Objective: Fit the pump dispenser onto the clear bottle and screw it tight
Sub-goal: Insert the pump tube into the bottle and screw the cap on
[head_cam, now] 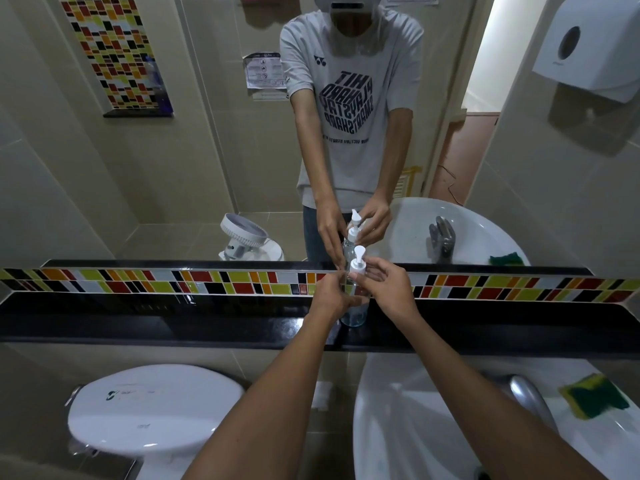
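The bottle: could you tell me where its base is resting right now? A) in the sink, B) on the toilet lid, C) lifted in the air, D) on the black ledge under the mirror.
D: the bottle stands with its base on the black ledge, the left hand around its body and the right hand at the pump.
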A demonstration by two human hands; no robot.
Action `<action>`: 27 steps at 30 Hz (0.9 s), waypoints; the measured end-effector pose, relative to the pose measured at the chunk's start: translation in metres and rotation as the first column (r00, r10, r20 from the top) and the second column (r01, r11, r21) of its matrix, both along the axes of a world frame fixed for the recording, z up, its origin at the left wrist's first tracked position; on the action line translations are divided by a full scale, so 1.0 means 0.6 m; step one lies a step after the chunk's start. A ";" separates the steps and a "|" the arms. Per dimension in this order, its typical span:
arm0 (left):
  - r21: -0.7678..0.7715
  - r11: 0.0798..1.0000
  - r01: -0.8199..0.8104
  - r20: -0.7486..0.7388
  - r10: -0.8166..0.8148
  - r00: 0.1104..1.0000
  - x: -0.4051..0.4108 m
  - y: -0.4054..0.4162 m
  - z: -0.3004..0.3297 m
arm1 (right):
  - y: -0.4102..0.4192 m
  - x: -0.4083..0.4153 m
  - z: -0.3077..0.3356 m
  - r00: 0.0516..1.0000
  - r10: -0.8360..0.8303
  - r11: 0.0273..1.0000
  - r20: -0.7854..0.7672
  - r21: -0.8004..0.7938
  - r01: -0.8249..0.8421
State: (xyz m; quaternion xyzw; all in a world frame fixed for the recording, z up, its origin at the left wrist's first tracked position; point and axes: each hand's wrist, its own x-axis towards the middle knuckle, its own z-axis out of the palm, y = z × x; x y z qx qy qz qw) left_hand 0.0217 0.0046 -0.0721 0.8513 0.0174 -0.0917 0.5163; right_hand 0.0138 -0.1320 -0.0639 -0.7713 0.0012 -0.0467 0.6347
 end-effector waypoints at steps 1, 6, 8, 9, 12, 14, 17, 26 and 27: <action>0.001 1.000 -0.004 -0.001 0.004 1.000 0.000 0.000 0.000 | -0.002 -0.002 -0.001 1.000 -0.010 1.000 0.011 0.005 0.010; -0.006 1.000 -0.007 0.005 0.007 1.000 -0.001 -0.001 0.000 | -0.005 -0.003 0.004 1.000 -0.007 1.000 0.022 0.008 0.007; -0.009 1.000 -0.009 0.011 0.009 1.000 -0.002 -0.001 0.000 | -0.003 0.002 0.009 1.000 0.020 0.999 0.002 0.033 -0.020; -0.009 1.000 -0.012 0.011 0.012 1.000 -0.002 0.000 0.000 | -0.002 0.005 0.010 0.999 0.041 0.999 -0.013 0.036 -0.040; -0.006 1.000 -0.009 0.023 0.009 1.000 -0.002 0.000 -0.002 | 0.002 0.005 0.007 0.997 0.060 0.997 -0.045 0.041 -0.058; -0.007 1.000 -0.007 0.023 0.007 1.000 -0.001 0.000 -0.003 | 0.002 0.000 0.004 0.999 0.023 0.999 -0.023 0.042 -0.022; -0.016 1.000 -0.012 0.012 0.012 1.000 0.000 -0.001 -0.004 | 0.002 -0.009 -0.002 0.999 -0.036 0.999 0.014 0.020 0.036; -0.014 1.000 -0.022 0.007 0.022 1.000 0.001 -0.001 -0.005 | -0.003 0.002 0.008 0.999 0.036 0.999 -0.010 0.008 -0.036; -0.014 1.000 -0.023 0.007 0.023 1.000 0.001 -0.001 -0.005 | -0.002 0.004 0.009 0.998 0.058 0.998 -0.028 0.003 -0.058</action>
